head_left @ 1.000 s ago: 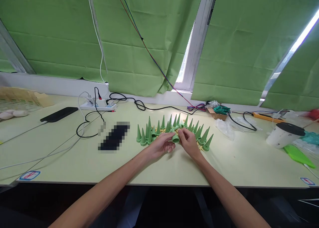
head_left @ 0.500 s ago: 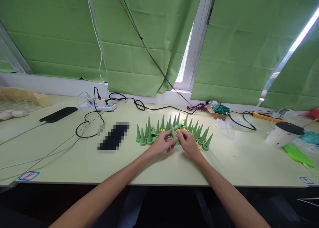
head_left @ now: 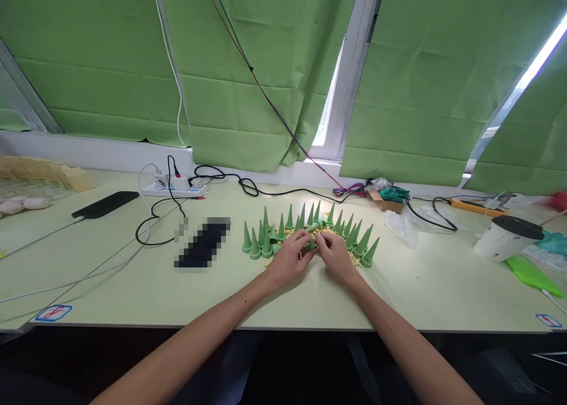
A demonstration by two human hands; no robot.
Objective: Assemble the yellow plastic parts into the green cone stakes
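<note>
My left hand [head_left: 289, 260] is closed around a green plastic cone [head_left: 310, 245], whose lower end shows between the fingers. Just to the right, my right hand [head_left: 335, 255] is pinched at the near side of that cone; what its fingertips hold is hidden or too small to name. Around both hands stand several upright green cones [head_left: 254, 247] with round bases, forming an arc on the left, back and right. Small yellowish pieces [head_left: 355, 261] lie among the cones, partly covered by my hands. Behind my fingers, another green cone [head_left: 315, 224] lies on its side.
On the left are a blurred-out dark object [head_left: 204, 242], a black phone-like slab [head_left: 105, 205] and a white power strip [head_left: 175, 186] with cables. To the right stand a small cardboard box [head_left: 385, 202], a clear plastic bag [head_left: 400, 228], a lidded cup [head_left: 505, 239] and a bright green slab [head_left: 534, 275].
The cone in my left hand has turned, from pointing up to mostly hidden behind the fingers. My left hand has rolled over it. My right hand stays nearly in place.
</note>
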